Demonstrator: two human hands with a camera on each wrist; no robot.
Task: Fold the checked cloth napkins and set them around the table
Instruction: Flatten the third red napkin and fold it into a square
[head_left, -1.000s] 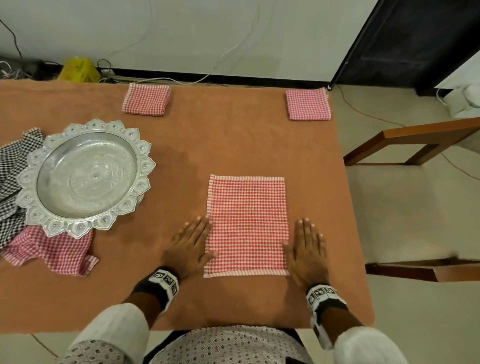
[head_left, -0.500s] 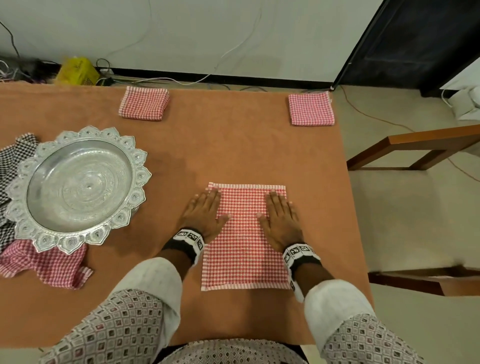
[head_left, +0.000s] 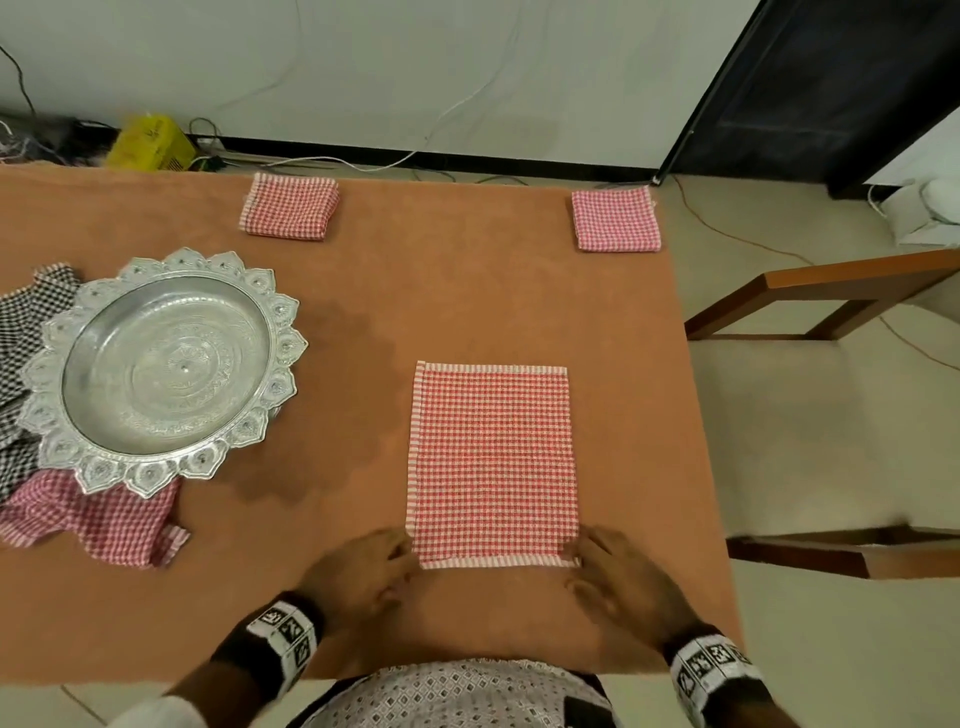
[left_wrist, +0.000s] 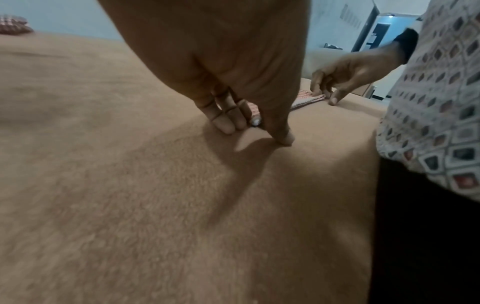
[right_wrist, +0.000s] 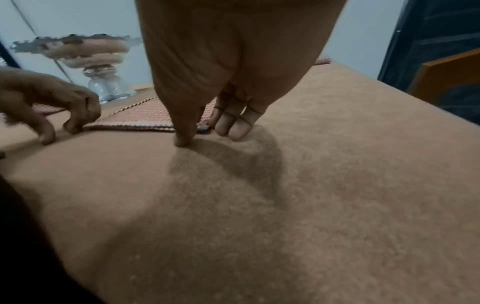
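1. Whereas half a second before both hands pressed flat on the upper half of the red-and-white checked cloth napkin (head_left: 493, 465), the left hand (head_left: 363, 574) and right hand (head_left: 621, 579) had drawn back to its near corners.
2. Fingers curled, each hand pinched a corner against the brown cloth-covered surface (head_left: 467, 291).
3. Smoothing seemed finished; the napkin lay flat near the person's edge, probably ready for its next fold away.
4. Two folded red checked napkins (head_left: 288, 206) already sat along the far edge.

Red-and-white napkin (head_left: 493, 462) showing as woven checked cloth, matt, table (head_left: 467, 306) wearing a fuzzy, napped brown covering, tray (head_left: 166, 369) presenting as embossed silver metal, gleaming, chair frame (head_left: 831, 296) appearing as smooth varnished wood
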